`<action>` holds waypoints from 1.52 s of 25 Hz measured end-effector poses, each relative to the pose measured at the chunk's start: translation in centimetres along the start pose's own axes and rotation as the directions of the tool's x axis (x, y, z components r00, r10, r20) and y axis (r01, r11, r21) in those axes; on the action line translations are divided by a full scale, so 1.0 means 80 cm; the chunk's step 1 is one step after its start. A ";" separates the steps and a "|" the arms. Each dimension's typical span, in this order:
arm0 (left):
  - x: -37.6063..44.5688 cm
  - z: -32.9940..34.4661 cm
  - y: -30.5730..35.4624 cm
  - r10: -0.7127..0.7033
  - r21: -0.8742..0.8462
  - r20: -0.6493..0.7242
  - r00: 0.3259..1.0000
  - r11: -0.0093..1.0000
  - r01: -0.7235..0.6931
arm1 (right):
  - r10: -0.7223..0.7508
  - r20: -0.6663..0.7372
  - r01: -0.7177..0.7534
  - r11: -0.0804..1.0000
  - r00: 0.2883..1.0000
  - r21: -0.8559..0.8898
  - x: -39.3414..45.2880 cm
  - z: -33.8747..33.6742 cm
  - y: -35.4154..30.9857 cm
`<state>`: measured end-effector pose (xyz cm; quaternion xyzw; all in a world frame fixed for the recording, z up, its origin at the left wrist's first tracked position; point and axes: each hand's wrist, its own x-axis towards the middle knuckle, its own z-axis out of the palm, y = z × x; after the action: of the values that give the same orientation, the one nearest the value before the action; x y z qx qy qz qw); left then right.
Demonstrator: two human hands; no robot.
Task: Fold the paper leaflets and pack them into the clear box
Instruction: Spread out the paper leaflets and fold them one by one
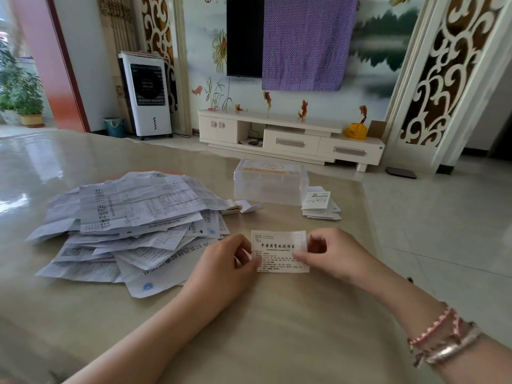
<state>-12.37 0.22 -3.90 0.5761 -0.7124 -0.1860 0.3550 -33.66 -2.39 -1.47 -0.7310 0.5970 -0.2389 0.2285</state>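
We've got one small printed leaflet (279,252) on the glossy beige table (277,328), held at both side edges: left hand (230,261) pinches the left edge, right hand (332,252) pinches the right. Thin, creased paper, so light, floppy and easy to tear; best held by edges or corners, then pressed flat to crease. Clear box (270,181) sits behind, lid on, rigid plastic. Unfolded pile (130,225) lies left, small folded stack (321,205) just beside the box.
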 end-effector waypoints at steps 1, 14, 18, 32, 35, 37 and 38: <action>0.001 0.002 0.002 -0.036 0.003 0.000 0.999 0.999 0.036 | 0.016 -0.033 -0.019 0.994 0.999 -0.108 0.000 0.002 -0.003; -0.003 0.010 0.009 0.163 0.218 0.127 0.978 0.958 -0.188 | -0.352 0.221 0.404 0.874 0.910 -0.271 -0.012 -0.011 -0.023; 0.000 0.008 0.008 0.168 0.224 0.120 0.978 0.956 -0.191 | -0.398 0.206 0.448 0.780 0.894 -0.437 -0.010 -0.010 -0.012; -0.001 0.000 0.013 0.011 -0.032 0.081 0.997 0.999 -0.008 | -0.452 0.063 0.457 0.882 0.890 -0.114 -0.006 0.012 -0.029; 0.000 -0.002 0.010 -0.095 -0.078 0.026 0.995 0.992 0.097 | -0.352 0.099 0.366 0.907 0.931 -0.210 0.002 0.023 -0.026; 0.001 -0.005 0.008 -0.115 -0.066 0.010 0.993 0.991 0.116 | -0.311 0.116 0.330 0.911 0.943 -0.247 0.005 0.022 -0.029; 0.002 -0.006 0.008 -0.105 -0.059 0.012 0.994 0.993 0.105 | -0.326 0.125 0.348 0.903 0.937 -0.250 0.006 0.019 -0.030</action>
<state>-12.47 0.33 -3.09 0.6012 -0.6768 -0.2279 0.3586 -30.77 -2.33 -1.13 -0.8563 0.4787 -0.1622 0.1062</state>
